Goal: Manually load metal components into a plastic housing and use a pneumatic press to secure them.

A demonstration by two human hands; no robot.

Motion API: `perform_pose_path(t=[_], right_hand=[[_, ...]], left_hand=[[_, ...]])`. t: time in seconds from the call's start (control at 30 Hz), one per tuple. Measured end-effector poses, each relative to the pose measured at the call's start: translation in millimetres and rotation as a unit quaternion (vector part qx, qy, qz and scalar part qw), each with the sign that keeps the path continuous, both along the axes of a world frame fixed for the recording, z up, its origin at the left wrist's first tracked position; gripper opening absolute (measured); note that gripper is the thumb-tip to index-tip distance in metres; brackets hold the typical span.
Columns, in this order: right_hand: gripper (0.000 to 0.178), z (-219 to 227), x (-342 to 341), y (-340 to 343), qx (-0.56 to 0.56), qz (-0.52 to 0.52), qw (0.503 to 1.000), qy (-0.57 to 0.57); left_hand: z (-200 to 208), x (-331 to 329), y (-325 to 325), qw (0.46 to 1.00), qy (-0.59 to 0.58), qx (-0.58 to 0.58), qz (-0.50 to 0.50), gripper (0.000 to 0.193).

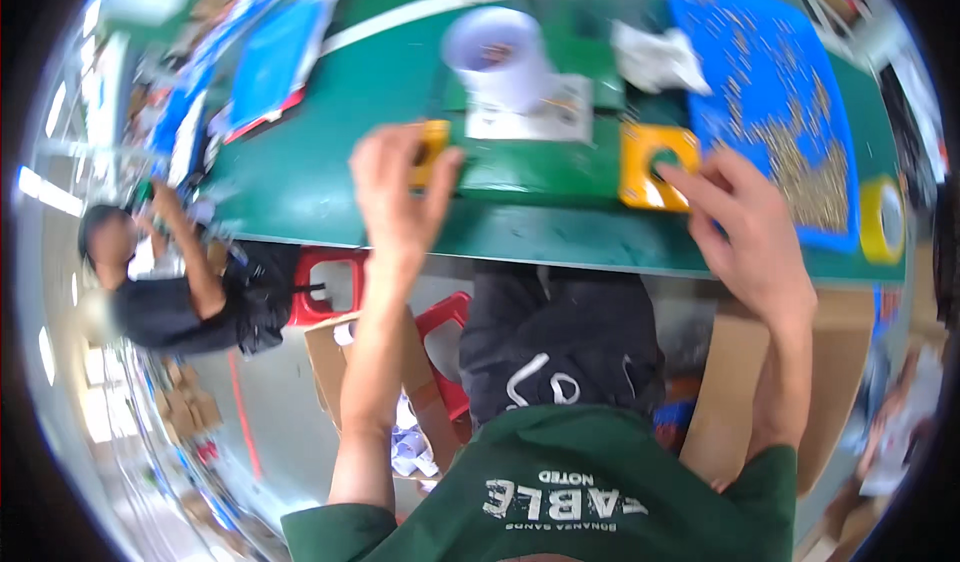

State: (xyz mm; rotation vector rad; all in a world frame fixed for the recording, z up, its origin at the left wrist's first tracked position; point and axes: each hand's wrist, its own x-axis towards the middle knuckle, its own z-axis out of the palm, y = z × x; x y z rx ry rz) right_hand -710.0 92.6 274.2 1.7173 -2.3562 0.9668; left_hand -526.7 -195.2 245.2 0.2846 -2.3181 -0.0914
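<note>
My left hand [395,187] is at the left end of a green machine base [545,170], over a yellow block [432,152] there. Its thumb stands apart from the fingers, and nothing shows in its grasp; the hand partly covers the block. At the right end, the index finger of my right hand [740,217] reaches onto a yellow button plate [645,194], at its round green button [662,162]. The thumb is apart from that finger, and the hand appears to hold nothing. Between the hands, a white roll-like cylinder [540,77] stands on the base with small brownish bits inside.
On the right lies a blue sheet [715,72] strewn with small brass-coloured pieces [810,177]. Beside it is a yellow tape roll [882,222], and nearer the base a crumpled white tissue [655,57]. Cardboard boxes [725,392] sit below the table. A person [190,297] is at left.
</note>
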Motion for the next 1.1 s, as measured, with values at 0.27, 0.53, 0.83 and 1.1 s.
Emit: perform_pose_path(t=[0.27,0.53,0.83,1.1], right_hand=[[0.036,23.2,10.3,-3.7,0.098,-0.029,0.994,-0.046],[0.031,35.7,5.4,-14.0,0.146,-0.035,0.986,-0.067],[0.038,42.9,-11.8,-5.6,-0.015,-0.027,0.997,-0.076],[0.035,57.3,-23.8,-52.6,-0.16,0.005,0.963,-0.217]], left_hand=[[-18.1,23.9,9.2,0.999,0.017,-0.014,0.026,0.034],[-28.6,18.5,0.4,0.998,0.061,0.007,-0.005,0.035],[-32.6,16.7,1.3,0.992,0.097,0.082,-0.008,0.05],[-38.8,18.9,1.2,0.99,0.092,0.108,0.006,0.055]])
